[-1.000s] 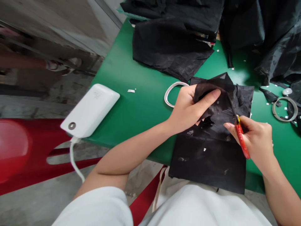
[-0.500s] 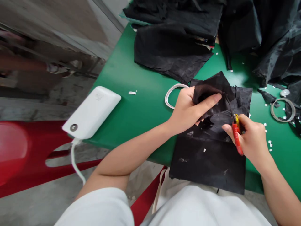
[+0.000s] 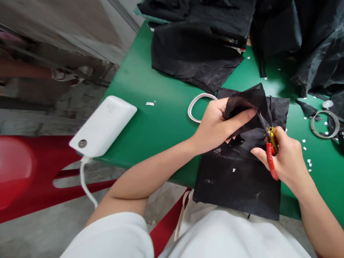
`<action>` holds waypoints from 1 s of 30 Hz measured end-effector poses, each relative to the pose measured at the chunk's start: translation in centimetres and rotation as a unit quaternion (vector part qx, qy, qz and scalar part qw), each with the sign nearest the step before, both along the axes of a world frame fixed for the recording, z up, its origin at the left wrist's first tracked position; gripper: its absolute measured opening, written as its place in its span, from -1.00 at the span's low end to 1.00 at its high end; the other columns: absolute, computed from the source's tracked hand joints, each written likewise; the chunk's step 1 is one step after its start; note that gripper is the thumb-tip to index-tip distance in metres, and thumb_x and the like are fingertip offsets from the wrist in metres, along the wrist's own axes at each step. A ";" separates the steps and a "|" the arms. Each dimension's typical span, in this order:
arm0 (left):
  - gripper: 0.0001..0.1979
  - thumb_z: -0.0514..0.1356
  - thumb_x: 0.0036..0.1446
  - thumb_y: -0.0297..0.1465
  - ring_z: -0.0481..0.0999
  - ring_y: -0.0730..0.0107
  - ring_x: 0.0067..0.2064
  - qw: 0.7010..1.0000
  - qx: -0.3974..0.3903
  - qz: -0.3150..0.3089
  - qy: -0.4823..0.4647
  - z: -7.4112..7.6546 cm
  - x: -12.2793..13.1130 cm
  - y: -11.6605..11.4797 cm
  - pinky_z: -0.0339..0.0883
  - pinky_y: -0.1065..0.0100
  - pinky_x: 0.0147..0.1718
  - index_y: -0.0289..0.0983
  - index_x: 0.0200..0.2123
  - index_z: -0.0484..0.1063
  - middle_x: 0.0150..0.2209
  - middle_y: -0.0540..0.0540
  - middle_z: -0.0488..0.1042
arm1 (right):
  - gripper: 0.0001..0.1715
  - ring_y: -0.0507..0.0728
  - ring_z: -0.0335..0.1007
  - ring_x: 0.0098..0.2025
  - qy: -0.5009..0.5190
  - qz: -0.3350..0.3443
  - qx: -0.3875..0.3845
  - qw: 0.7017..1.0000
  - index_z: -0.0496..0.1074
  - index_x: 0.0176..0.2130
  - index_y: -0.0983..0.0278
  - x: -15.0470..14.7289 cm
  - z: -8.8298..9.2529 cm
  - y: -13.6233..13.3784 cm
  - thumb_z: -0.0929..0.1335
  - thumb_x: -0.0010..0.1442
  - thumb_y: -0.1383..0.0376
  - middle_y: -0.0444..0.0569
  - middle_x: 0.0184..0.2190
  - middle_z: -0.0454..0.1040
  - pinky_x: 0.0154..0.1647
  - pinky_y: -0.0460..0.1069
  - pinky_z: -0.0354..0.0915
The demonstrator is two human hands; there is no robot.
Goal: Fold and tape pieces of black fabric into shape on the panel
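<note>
My left hand (image 3: 219,123) pinches a folded piece of thin black fabric (image 3: 248,96) between thumb and fingers, lifted over the table. In my right hand (image 3: 288,156) is a pair of small scissors (image 3: 271,157) with red and yellow handles, their blades against the fabric just beside my left thumb. Beneath both hands lies a larger flat black fabric piece (image 3: 236,193), which hangs over the table's front edge and carries a small white scrap (image 3: 234,170). A roll of white tape (image 3: 191,109) rests behind my left wrist, partly hidden by it.
The green table (image 3: 161,143) holds a white power bank (image 3: 103,125) with a cable at left. Black fabric heaps (image 3: 196,53) lie at the back. At right are another tape roll (image 3: 324,124) and several white scraps. A red chair (image 3: 40,172) stands left; a person's foot (image 3: 63,74) shows beyond.
The held fabric's top corner has shifted slightly right, and my left hand has moved a little right with it. The scissors' handles have spread somewhat wider in my right hand.
</note>
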State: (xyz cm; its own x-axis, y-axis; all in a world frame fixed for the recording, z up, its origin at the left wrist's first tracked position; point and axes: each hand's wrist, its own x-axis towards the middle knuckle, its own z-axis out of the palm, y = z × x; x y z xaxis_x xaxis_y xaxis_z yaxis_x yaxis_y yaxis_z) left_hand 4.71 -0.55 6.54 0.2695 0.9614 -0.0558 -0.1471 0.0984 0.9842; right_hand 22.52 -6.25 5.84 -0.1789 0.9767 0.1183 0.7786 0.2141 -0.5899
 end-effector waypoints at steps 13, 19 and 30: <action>-0.88 0.31 0.08 -0.33 0.18 0.71 -0.77 0.994 0.072 -0.024 0.076 0.2 0.0 0.0 0.03 0.62 -0.84 -0.27 -0.36 0.50 -0.68 0.14 0.30 | -0.51 -0.05 0.07 -0.66 -0.021 0.001 -0.003 1.000 0.13 -0.40 0.19 0.4 -0.5 -0.2 0.31 0.15 -0.12 -0.28 -0.67 0.19 -0.59 -0.13 0.08; -0.80 0.37 0.01 -0.27 0.38 0.62 -0.57 0.991 0.102 -0.005 0.083 -0.1 0.1 0.0 0.19 0.58 -0.70 -0.27 -0.37 0.52 -0.45 0.02 0.50 | -0.51 -0.07 -0.06 -0.67 -0.006 0.000 0.005 1.000 0.08 -0.45 0.19 0.4 -0.2 0.1 0.30 0.19 -0.09 -0.30 -0.70 0.09 -0.62 -0.14 -0.02; -0.75 0.38 -0.02 -0.20 0.21 0.65 -0.74 0.998 0.028 -0.012 0.055 0.0 0.1 -0.1 0.07 0.54 -0.81 -0.24 -0.40 0.48 -0.70 0.13 0.27 | -0.43 -0.07 -0.14 -0.64 -0.028 -0.021 -0.034 0.999 0.05 -0.49 0.20 0.5 -0.2 -0.1 0.30 0.15 -0.15 -0.29 -0.69 0.00 -0.61 -0.14 -0.06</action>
